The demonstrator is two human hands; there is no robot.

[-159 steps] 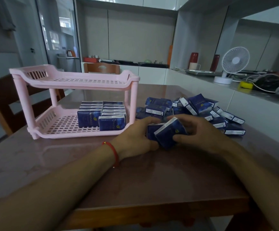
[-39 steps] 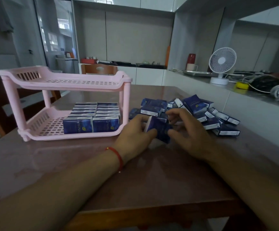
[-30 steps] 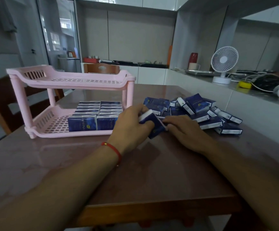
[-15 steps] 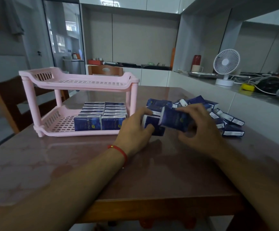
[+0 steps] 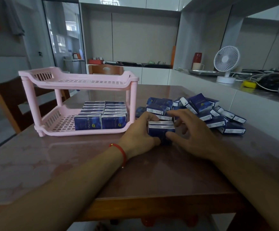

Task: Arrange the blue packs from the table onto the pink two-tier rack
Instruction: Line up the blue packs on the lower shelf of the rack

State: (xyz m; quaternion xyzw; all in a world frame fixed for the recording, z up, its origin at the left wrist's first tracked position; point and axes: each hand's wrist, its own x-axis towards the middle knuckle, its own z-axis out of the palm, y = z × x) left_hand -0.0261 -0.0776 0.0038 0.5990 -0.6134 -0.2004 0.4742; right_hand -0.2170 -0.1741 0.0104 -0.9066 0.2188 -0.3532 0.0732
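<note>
- The gathered blue packs [image 5: 161, 130] stand on edge on the desk [image 5: 68, 164], just right of the pink two-tier rack [image 5: 78, 80] and in front of the loose heap [image 5: 202, 112]. They look like a small batch squared up together, probably so several can go to the rack in one carry.
- The left hand [image 5: 140, 137] curls round the left side of this batch, fingers over the top far edge and thumb low at the front, bracing it so it stays together.
- The right hand [image 5: 190, 135] is spread and relaxed; its thumb touches the batch's right front corner, while the other fingers hover over the near edge of the heap. I judge it is either nudging the batch straight or reaching for one more pack.
- The rack's lower tier already holds two neat rows of packs [image 5: 102, 114], standing on edge against its right end. The left part of that tier shows bare grid, and the upper tier shows no packs.
- The heap lies jumbled, with packs tilted and overlapping; much of the task seems left.
- A red cord bracelet [image 5: 118, 150] circles the left wrist.
- Further out, a wooden chair [image 5: 7, 100] stands behind the rack, and a white fan [image 5: 226, 64] sits on the side counter.
</note>
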